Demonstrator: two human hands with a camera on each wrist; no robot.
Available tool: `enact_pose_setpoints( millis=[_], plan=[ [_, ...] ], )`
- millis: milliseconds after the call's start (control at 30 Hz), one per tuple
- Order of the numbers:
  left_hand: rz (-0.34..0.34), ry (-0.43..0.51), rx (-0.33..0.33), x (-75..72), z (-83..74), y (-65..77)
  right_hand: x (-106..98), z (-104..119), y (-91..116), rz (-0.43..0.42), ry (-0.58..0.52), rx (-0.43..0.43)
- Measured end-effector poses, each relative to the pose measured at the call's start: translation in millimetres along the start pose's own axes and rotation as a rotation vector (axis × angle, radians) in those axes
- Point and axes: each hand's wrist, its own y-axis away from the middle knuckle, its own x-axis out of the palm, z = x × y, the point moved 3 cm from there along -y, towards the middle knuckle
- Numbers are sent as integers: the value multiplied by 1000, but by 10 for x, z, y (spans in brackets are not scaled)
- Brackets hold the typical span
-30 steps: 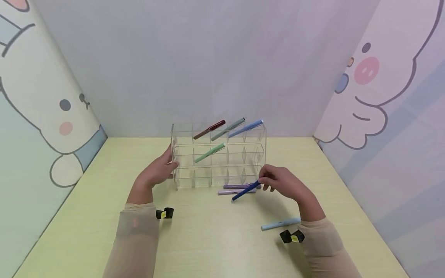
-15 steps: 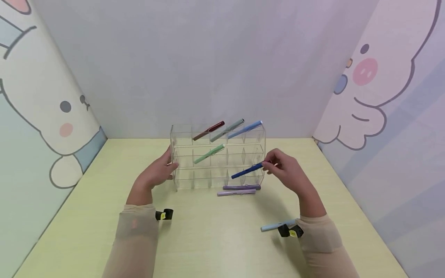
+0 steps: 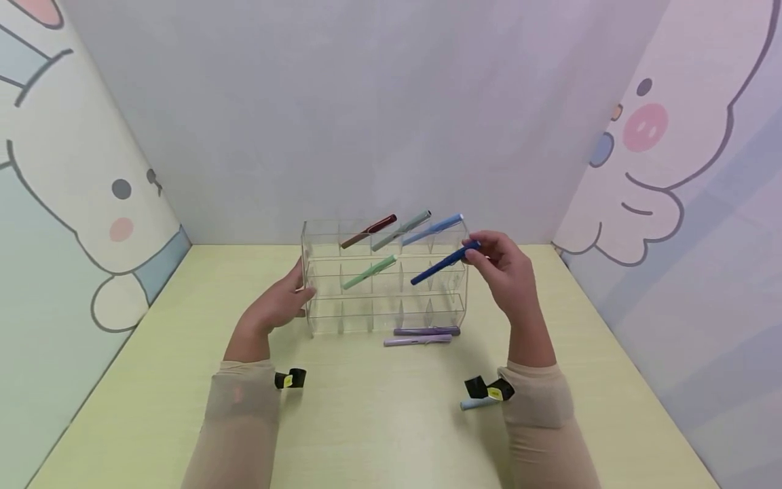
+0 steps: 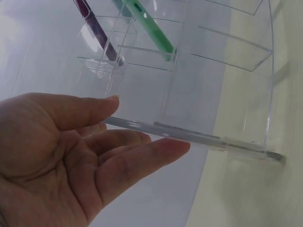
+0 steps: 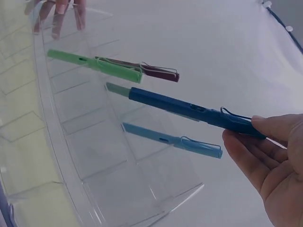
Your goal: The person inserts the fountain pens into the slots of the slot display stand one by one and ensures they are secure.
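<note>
A clear acrylic pen rack with three stepped tiers stands at the table's far side. My left hand grips its left side panel, thumb in front and fingers behind. In my right hand, thumb and fingers pinch a dark blue pen by its cap end. That pen slants in front of the middle tier's right part, apart from the other pens in the right wrist view. Dark red, grey-green and light blue pens lean in the top tier. A green pen leans in the middle tier.
Dark purple and lilac pens lie on the table before the rack's right front. A pale blue pen lies nearer, partly hidden by the right wrist camera. Behind the rack rises a pale wall.
My right hand has lifted the dark blue pen from near the table, past the bottom tier, up to the middle tier. The left hand stays on the rack.
</note>
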Motion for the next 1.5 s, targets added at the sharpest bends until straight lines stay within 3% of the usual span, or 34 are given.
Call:
enact_pose_setpoints(
  millis=[167, 367, 767, 1500],
  plan=[
    [-3, 10, -3, 14, 9, -4, 97, 7, -40, -104, -82, -32],
    [-2, 3, -4, 7, 11, -18, 239, -63, -45, -154, -10, -47],
    [3, -6, -7, 3, 14, -23, 440, -188, -30, -78, 117, -3],
    [-6, -22, -1, -1, -1, -31, 653, -354, -24, 50, 100, 104]
  ],
)
